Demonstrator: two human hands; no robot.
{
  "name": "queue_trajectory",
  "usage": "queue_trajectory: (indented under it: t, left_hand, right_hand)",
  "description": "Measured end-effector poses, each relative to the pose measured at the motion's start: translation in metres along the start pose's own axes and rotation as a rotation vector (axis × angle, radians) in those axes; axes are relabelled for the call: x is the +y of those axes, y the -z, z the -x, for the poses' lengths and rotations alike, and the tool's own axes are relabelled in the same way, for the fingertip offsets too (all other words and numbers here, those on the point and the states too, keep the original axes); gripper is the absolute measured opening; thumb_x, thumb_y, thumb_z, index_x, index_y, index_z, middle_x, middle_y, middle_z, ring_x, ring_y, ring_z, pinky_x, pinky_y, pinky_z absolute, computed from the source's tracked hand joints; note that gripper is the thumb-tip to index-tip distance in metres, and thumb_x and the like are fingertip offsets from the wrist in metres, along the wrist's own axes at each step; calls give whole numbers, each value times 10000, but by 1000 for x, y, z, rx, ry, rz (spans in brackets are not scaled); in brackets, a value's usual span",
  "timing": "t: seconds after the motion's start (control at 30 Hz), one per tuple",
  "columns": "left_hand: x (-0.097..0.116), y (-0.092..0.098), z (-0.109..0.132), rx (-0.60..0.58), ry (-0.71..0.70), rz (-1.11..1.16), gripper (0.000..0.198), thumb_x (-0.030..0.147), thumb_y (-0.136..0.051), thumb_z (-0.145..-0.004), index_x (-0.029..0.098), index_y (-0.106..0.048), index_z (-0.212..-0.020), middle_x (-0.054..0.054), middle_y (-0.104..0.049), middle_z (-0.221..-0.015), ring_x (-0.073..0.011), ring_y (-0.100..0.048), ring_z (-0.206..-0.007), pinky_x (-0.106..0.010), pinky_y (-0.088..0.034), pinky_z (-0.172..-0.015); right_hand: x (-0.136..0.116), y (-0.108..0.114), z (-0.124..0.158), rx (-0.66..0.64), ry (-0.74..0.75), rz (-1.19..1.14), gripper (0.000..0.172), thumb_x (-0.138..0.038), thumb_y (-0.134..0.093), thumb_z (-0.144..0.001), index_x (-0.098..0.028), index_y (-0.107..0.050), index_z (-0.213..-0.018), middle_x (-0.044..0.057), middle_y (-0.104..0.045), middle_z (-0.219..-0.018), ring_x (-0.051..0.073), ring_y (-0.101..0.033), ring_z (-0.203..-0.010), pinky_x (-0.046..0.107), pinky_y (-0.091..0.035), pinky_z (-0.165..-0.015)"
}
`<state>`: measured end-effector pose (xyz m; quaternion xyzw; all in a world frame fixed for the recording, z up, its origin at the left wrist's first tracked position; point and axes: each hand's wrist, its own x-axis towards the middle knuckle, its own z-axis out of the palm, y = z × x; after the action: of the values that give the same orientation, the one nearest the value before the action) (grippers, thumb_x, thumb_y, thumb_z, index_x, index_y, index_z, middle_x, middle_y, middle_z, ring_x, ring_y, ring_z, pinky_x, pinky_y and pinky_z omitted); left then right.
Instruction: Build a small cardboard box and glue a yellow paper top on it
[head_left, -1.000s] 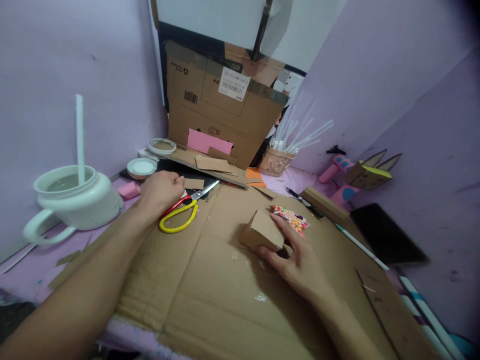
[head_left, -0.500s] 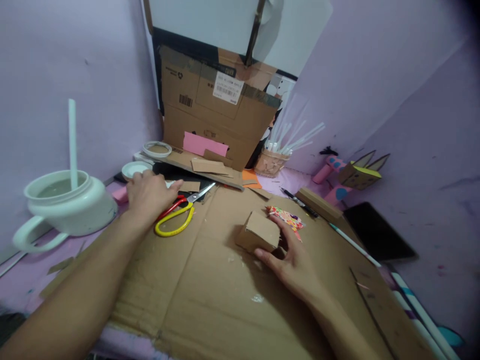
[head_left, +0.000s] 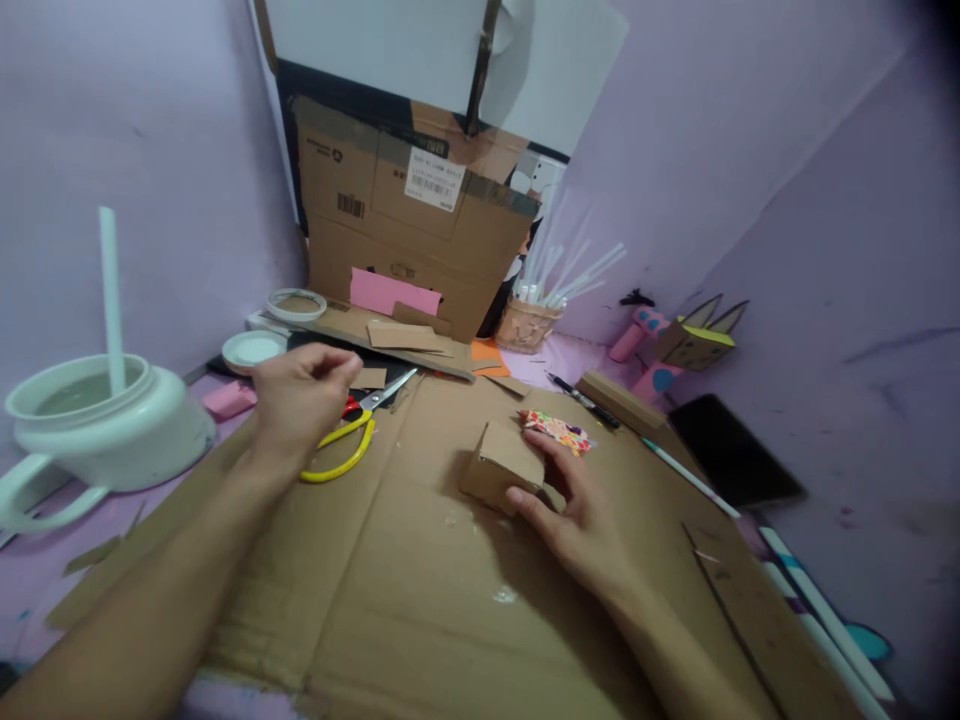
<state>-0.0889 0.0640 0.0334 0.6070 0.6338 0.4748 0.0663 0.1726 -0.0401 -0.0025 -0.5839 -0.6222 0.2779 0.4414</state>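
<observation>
My right hand (head_left: 574, 525) grips the near right side of a small cardboard box (head_left: 506, 462), thumb in front and fingers behind. The box rests on a large cardboard sheet (head_left: 390, 590). My left hand (head_left: 304, 400) is raised with thumb and fingertips pinched together; whatever is between them, if anything, is too small to make out. Beside it, scissors with red and yellow handles (head_left: 346, 462) lie with their blades pointing away, partly hidden by the hand. A white round dish (head_left: 255, 350) stands just beyond the left hand. Behind the box lies a colourful patterned piece (head_left: 556, 430).
A white pot (head_left: 112, 430) with an upright stick stands at the left. Cardboard scraps (head_left: 405, 336) and a tape roll (head_left: 297, 304) lie at the back. White sticks fill a small holder (head_left: 529, 325). A pen (head_left: 581, 398) and dark tablet-like slab (head_left: 735, 450) lie right.
My left hand has lifted from beside the white dish, its fingers now drawn into a pinch. My right hand still grips the cardboard box. The camera view has shifted slightly right.
</observation>
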Motion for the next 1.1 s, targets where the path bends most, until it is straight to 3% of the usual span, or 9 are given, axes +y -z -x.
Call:
queue_trajectory:
  t: [0.13, 0.2, 0.37, 0.47, 0.53, 0.63, 0.77, 0.87, 1.1]
  left_hand:
    - [24, -6, 28, -245, -58, 135, 244, 382, -521, -746, 186, -595, -619, 35, -512, -509, -112, -469, -492, -215, -339, -458]
    - [31, -8, 40, -355, -147, 128, 328, 388, -490, -769, 190, -471, -508, 49, -381, -461, -97, -382, -462, -224, -281, -448]
    - [35, -12, 50, -436, -266, 70, 447, 404, -427, -799, 193, -202, -476, 50, -201, -472, -92, -273, -440, -247, -206, -443]
    - [34, -13, 48, -409, -201, 65, 445, 420, -421, -803, 199, -223, -471, 48, -227, -462, -101, -294, -445, -241, -223, -432]
    - [33, -14, 46, -420, -139, 112, 368, 398, -431, -802, 205, -367, -495, 39, -369, -470, -113, -381, -467, -232, -290, -442]
    - [31, -19, 46, -543, -51, 333, 215, 369, -519, -753, 210, -594, -876, -30, -643, -789, -166, -584, -685, -253, -460, -584]
    - [35, -24, 54, -855, -22, 572, 679, 378, -657, -667, 205, -434, -1285, -124, -549, -1246, -252, -542, -1102, -357, -462, -898]
    - [44, -25, 64, -1007, 7, 581, 831, 291, -678, -646, 221, -303, -1384, -124, -485, -1339, -279, -507, -1165, -401, -432, -950]
    - [53, -32, 67, -987, -17, 470, 742, 110, -663, -564, 231, -467, -1269, -67, -566, -1264, -261, -505, -1169, -369, -406, -990]
  right_hand:
    - [-3, 3, -2, 28, -117, -289, 507, -466, -645, -726, -222, -543, -1158, 107, -601, -1179, 285, -576, -1051, 434, -483, -859]
    - [-5, 5, -2, -2, -171, -401, 511, -505, -652, -708, -214, -577, -1121, 103, -645, -1101, 293, -606, -1001, 440, -493, -844]
    - [-7, 5, -2, -59, -224, -511, 522, -531, -687, -659, -217, -623, -1072, 86, -669, -1051, 297, -619, -976, 454, -481, -860]
    - [-10, 6, -2, -63, -239, -507, 554, -549, -696, -636, -216, -623, -1073, 76, -681, -998, 293, -627, -951, 449, -489, -845]
    - [-11, 7, -2, -59, -239, -508, 551, -552, -694, -638, -216, -624, -1069, 77, -681, -996, 292, -628, -949, 445, -492, -841]
    - [-13, 8, -3, -74, -220, -513, 529, -528, -689, -655, -221, -609, -1078, 86, -673, -1033, 287, -626, -966, 448, -491, -850]
    - [-12, 6, -3, -66, -95, -426, 531, -405, -722, -643, -225, -565, -1117, 97, -621, -1148, 275, -586, -1060, 430, -474, -892]
    - [-9, 5, -3, -48, 15, -269, 515, -290, -722, -648, -237, -562, -1135, 85, -591, -1191, 252, -555, -1108, 407, -451, -933]
    - [-1, 8, -5, -93, 276, 4, 527, -217, -712, -692, -267, -541, -1188, 72, -585, -1204, 249, -504, -1163, 424, -402, -980]
